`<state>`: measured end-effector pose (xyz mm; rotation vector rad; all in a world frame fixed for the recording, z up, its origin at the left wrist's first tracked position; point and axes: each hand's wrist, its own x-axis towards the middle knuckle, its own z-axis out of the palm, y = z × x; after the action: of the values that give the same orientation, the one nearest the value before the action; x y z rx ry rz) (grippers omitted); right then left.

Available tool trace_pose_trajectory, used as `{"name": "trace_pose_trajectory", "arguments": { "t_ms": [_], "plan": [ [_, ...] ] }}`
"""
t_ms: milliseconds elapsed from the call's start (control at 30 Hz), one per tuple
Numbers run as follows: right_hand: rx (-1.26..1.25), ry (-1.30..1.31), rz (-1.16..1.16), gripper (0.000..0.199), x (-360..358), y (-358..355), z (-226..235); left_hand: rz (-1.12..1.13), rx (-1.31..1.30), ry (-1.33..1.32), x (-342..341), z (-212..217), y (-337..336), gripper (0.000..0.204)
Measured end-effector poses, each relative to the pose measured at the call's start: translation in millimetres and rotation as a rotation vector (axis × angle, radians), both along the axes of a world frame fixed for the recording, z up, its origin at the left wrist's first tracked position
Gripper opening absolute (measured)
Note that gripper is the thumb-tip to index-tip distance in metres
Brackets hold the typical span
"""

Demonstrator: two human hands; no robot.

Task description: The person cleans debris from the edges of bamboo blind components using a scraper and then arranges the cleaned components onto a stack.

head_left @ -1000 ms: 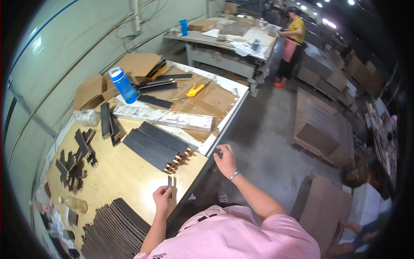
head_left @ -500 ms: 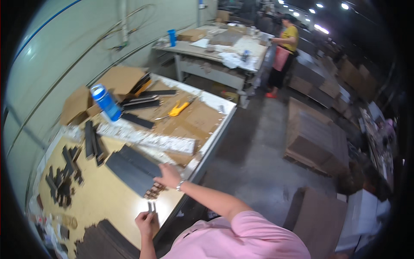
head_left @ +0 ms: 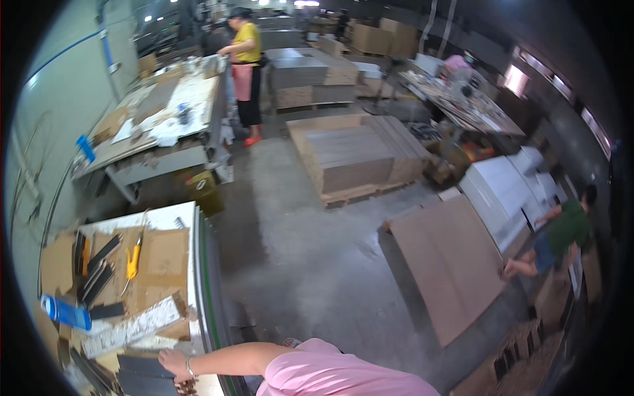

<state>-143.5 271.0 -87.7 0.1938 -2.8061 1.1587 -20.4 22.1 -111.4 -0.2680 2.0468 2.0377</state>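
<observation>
Head view shows the right hand (head_left: 175,365) at the dark flat strips (head_left: 140,365), which lie on the table (head_left: 192,264), on the person's side of the long white board (head_left: 135,328). In my judgement, the step in hand is handling these strips: the hand lies over their right part and seems to touch them. To lift or slide one strip, the next move would call for a sure grip near this end, with care that the neighbouring strip is not pulled along.

The right fingers look a little bent and close together, but they are small and blurred, so I cannot tell how far they open, nor whether they have hold of a strip. The left hand is outside the picture, and its state I cannot tell.

The long axis of the strips runs from left to right, going slightly down toward the notched ends (head_left: 187,388), which point to the table's right edge. The white board rises to the right instead, so the two are not parallel in this view. The lower border cuts off part of the strips. Beyond the white board lies a yellow air gun (head_left: 133,262); near its left end is a blue bottle (head_left: 66,313).
</observation>
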Motion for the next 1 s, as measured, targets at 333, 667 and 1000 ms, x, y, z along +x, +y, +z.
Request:
{"name": "trace_pose_trajectory", "arguments": {
  "t_ms": [333, 667, 1000],
  "plan": [
    [-0.001, -0.014, -0.108, 0.061, 2, 24, -7, -0.034, -0.188, 0.034, 3, 33, 49, 0.016],
    [-0.275, -0.028, -0.311, 0.052, 38, 41, 25, -0.022, -0.229, 0.087, 10, 39, 34, 0.018],
    [-0.216, 0.181, -0.064, 0.070, 141, -7, 66, -0.077, -0.265, 0.144, 15, 33, 15, 0.020]
  ]
}}
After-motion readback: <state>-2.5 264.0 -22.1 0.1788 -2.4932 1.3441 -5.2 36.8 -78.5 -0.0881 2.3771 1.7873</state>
